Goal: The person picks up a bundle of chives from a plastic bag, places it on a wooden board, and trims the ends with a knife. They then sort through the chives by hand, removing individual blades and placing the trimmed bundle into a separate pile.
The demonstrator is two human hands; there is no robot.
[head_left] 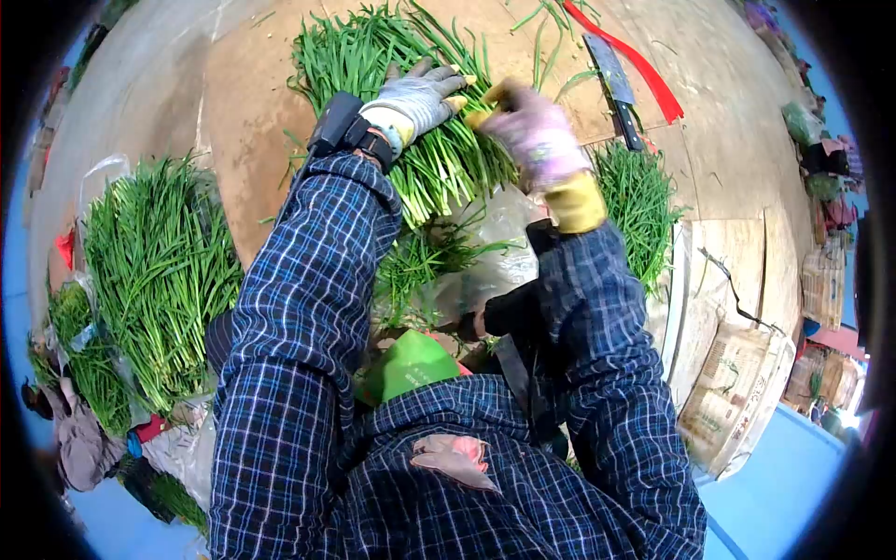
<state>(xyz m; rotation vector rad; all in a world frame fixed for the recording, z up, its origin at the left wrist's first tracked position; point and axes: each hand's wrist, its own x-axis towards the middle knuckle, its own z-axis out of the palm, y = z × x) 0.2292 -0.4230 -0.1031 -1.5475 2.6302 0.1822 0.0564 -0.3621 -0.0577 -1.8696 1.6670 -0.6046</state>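
A heap of green garlic chives (359, 61) lies on brown board, pale stem ends pointing down toward me. My left hand (422, 98), in a grey-and-white glove with yellow fingertips, rests flat on the heap, fingers stretched out. At the heap's right edge is my right hand (532, 135), in a pinkish, yellow-cuffed glove. Motion smears its fingers, and I cannot tell whether they hold anything. Below the heap, loose green leaves (415, 266) lie beside a clear plastic sheet (499, 245). A black watch-like device (341, 126) is strapped to my left wrist.
A cleaver (611, 79) lies right of the heap beside a red strip (639, 61). Another chive pile (163, 280) stands at left, and more greens (639, 205) lie beyond my right forearm. A printed carton (733, 392) sits at lower right.
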